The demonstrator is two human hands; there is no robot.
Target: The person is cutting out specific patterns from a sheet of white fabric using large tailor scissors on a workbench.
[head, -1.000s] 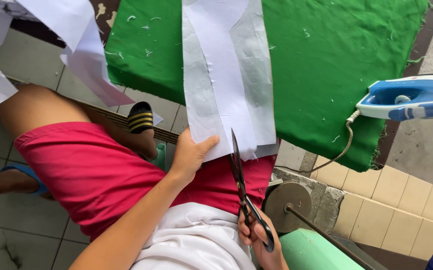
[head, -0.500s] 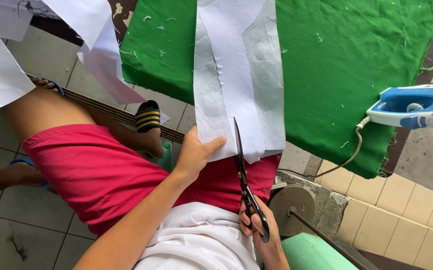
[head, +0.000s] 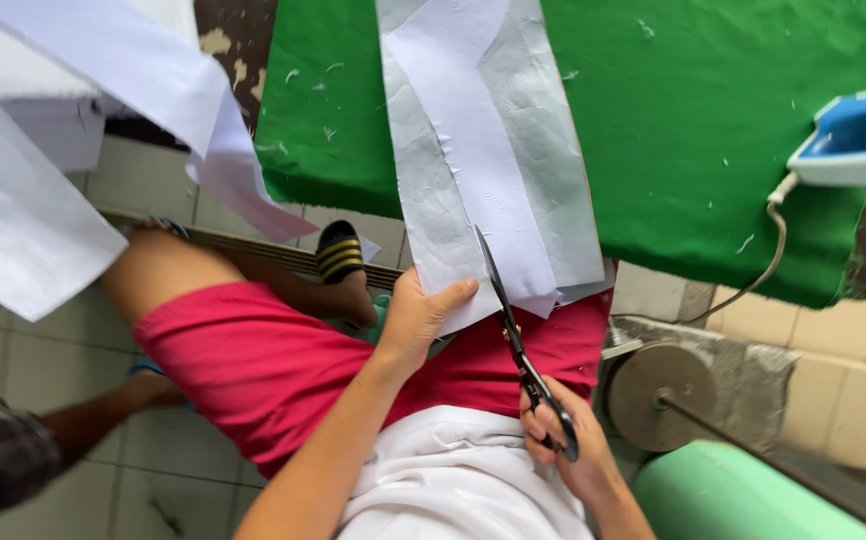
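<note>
Now we see the left hand (head: 418,318) pinching the lower edge of the white fabric strip (head: 488,150), which lies along the green worktop (head: 713,130) and hangs over its near edge. Our right hand (head: 565,445) is closed around the handles of the black scissors (head: 518,345), whose blades stand slightly apart at the strip's lower edge, just beside the left thumb. A blue and white iron (head: 853,135) rests at the right side of the worktop, with its cord hanging down.
</note>
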